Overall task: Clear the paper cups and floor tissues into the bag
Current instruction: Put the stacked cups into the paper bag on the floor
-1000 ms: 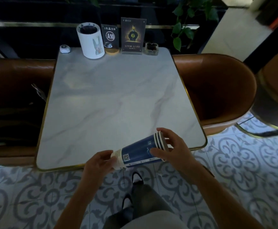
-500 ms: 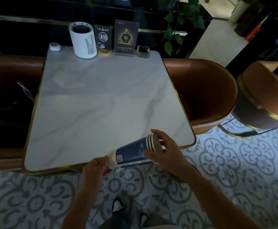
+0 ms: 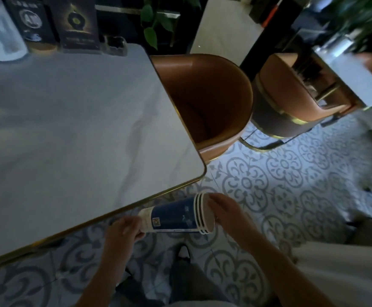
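Blue-and-white nested paper cups (image 3: 176, 218) lie sideways — long axis nine to three o'clock — left hand (image 3: 123, 231) clamped on the base, right hand (image 3: 227, 213) gripping the rims; no bag visible.

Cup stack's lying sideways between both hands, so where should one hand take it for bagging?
Wrap the blue mid-wall of the cup stack from above. It lies nearly level, rims toward the right hand, base in the left hand; the tapered nested walls probably give a firmer hold than either end.
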Motion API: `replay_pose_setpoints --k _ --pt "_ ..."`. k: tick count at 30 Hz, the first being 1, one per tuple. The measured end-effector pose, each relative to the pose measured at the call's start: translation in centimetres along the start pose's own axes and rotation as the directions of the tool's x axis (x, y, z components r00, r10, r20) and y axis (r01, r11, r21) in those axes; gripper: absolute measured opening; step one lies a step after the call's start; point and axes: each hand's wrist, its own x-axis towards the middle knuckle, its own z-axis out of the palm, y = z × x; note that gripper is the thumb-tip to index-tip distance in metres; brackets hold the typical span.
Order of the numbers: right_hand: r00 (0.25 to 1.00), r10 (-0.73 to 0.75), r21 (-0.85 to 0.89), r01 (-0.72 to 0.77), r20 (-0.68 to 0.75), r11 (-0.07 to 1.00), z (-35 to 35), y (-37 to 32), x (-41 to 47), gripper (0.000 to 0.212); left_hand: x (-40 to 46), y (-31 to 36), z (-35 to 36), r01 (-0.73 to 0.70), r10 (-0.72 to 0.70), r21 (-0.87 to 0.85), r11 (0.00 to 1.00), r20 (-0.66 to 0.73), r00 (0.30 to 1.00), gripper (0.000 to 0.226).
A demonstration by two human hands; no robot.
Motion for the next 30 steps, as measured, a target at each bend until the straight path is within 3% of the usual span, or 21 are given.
replay_pose_setpoints --k 2,6,9,15,18,23,30 --pt "0.997 0.071 0.015 -0.07 -0.034 0.997 -2.4 2.6 0.1 0.016 0.4 -0.4 2.8 0.014 -0.018 0.066 0.998 0.066 0.998 0.012" --pt "0.985 0.171 0.027 -0.171 0.0 0.985 -6.8 8.0 0.2 0.024 1.4 -0.8 8.6 0.063 -0.089 0.178 0.982 0.138 0.986 0.008" --pt "0.976 0.219 0.032 -0.219 0.002 0.975 -10.4 12.0 1.6 0.03 2.2 -1.1 13.5 0.091 -0.128 0.242 0.966 0.145 0.981 0.012" --pt "0.945 0.327 0.062 -0.326 0.004 0.943 -16.3 19.6 5.4 0.022 3.6 -2.9 22.5 0.177 -0.243 0.357 0.917 0.149 0.959 0.005" --pt "0.945 0.327 -0.009 -0.327 -0.011 0.945 -18.2 23.2 7.8 0.021 5.0 -4.3 27.1 0.177 -0.264 0.473 0.863 0.125 0.956 0.024" --pt "0.942 0.32 -0.117 -0.331 -0.103 0.936 -19.0 28.7 12.6 0.017 7.5 -6.8 36.5 0.319 -0.421 0.387 0.865 0.216 0.881 0.019" --pt "0.899 0.392 0.041 -0.392 -0.195 0.919 -16.6 36.5 20.7 0.017 13.9 -12.8 44.7 0.383 -0.462 0.35 0.855 0.175 0.869 0.014"
